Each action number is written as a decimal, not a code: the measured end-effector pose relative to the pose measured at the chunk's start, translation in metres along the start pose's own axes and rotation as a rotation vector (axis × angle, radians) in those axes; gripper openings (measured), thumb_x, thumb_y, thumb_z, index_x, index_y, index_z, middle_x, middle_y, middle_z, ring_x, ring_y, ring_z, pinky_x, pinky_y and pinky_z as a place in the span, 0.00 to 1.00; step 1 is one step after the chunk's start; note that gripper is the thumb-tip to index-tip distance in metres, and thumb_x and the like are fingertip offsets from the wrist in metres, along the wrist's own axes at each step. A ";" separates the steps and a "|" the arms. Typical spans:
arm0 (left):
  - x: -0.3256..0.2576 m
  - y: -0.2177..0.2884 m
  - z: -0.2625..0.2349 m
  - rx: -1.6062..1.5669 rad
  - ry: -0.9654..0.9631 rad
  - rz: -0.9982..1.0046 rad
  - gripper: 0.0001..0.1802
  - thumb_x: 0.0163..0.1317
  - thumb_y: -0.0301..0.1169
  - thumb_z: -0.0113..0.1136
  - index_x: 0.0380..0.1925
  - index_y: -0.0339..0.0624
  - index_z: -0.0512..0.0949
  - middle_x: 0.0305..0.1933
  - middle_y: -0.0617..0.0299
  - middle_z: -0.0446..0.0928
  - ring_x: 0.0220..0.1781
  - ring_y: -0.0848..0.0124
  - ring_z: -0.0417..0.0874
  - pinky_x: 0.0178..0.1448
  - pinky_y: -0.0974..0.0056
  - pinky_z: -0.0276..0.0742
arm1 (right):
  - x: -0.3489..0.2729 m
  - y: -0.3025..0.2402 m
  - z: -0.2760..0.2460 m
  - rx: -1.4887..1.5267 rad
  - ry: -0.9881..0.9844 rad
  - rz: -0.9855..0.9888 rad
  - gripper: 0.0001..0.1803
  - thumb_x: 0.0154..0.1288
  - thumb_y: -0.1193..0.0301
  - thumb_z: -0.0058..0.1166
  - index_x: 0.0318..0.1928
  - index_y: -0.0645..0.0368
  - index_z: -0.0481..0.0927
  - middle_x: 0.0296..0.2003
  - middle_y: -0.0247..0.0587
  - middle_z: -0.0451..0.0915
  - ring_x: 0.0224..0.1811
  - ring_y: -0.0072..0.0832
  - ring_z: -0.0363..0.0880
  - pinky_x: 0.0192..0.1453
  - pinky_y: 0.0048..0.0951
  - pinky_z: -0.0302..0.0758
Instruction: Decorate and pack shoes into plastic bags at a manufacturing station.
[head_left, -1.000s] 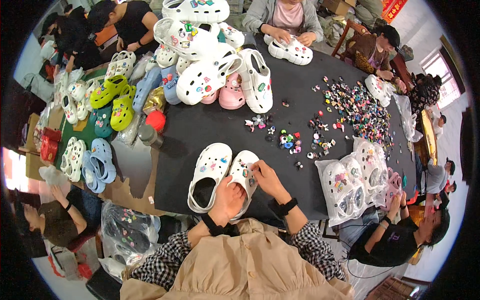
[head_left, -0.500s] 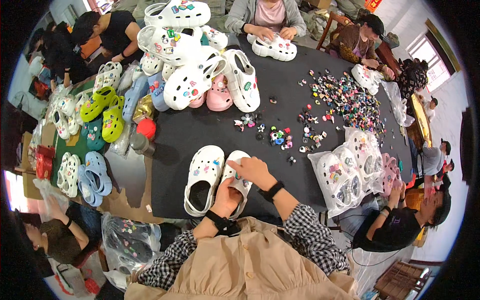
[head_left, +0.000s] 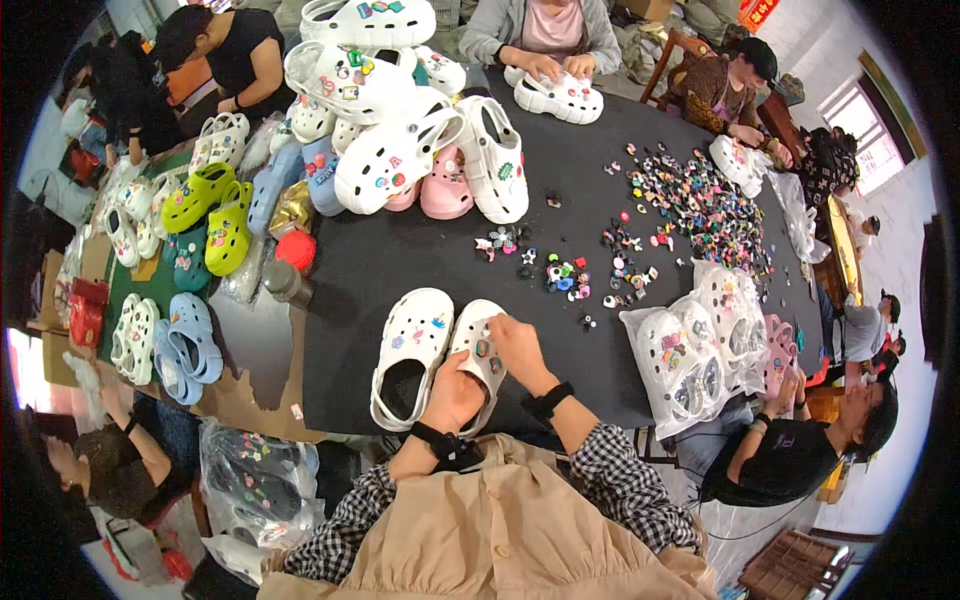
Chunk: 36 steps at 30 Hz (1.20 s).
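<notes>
A pair of white clogs stands side by side on the black table before me. The left clog [head_left: 412, 335] has small colourful charms on its upper and no hand on it. My left hand [head_left: 455, 393] grips the right clog [head_left: 478, 325] by its side, fingers partly hidden inside the opening. Colourful charms [head_left: 484, 349] sit on that clog's upper. My right hand [head_left: 517, 350] is closed at the clog's right edge, its curled fingertips against the upper. Whatever those fingertips pinch, if anything, is too small to make out.
Loose charms [head_left: 700, 210] spread over the right of the table [head_left: 400, 255]. Bagged clogs [head_left: 685, 360] lie at its right edge. A tall stack of decorated clogs [head_left: 400, 150] stands beyond my pair. A red-lidded bottle [head_left: 288, 285] stands at left. Several people work around the table.
My right hand has shifted from across the right clog's toe to its right edge, uncovering charms on the upper. My left hand keeps its grip on the clog.
</notes>
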<state>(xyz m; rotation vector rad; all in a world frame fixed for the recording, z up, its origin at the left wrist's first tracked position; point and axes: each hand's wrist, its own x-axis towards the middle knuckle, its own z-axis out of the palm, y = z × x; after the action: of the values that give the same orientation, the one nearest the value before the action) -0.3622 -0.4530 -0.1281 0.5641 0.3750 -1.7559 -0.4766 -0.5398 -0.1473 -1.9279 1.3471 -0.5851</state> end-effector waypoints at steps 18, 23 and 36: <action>-0.045 0.030 -0.024 0.276 -0.066 -0.146 0.19 0.66 0.26 0.49 0.57 0.33 0.66 0.58 0.55 0.71 0.59 0.66 0.72 0.65 0.60 0.66 | 0.022 -0.058 0.020 -0.456 -0.185 -0.246 0.26 0.63 0.46 0.50 0.31 0.59 0.73 0.18 0.47 0.79 0.22 0.44 0.80 0.25 0.43 0.74; -0.112 0.066 -0.003 0.499 0.056 0.168 0.23 0.68 0.29 0.45 0.60 0.29 0.63 0.63 0.52 0.67 0.68 0.62 0.64 0.73 0.58 0.57 | 0.027 -0.069 0.024 -0.512 -0.105 -0.239 0.33 0.56 0.41 0.54 0.18 0.62 0.79 0.14 0.46 0.77 0.17 0.39 0.79 0.23 0.36 0.73; -0.058 0.096 -0.033 0.427 0.240 0.001 0.14 0.68 0.41 0.51 0.47 0.47 0.73 0.46 0.68 0.77 0.50 0.71 0.73 0.48 0.63 0.68 | 0.018 -0.060 0.053 -0.478 0.017 -0.245 0.19 0.60 0.57 0.54 0.21 0.60 0.79 0.18 0.45 0.79 0.19 0.39 0.80 0.22 0.34 0.75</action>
<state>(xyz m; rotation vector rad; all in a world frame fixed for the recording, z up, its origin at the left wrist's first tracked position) -0.2528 -0.4126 -0.1196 1.0849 0.1616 -1.7805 -0.3965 -0.5285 -0.1371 -2.5035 1.3582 -0.4169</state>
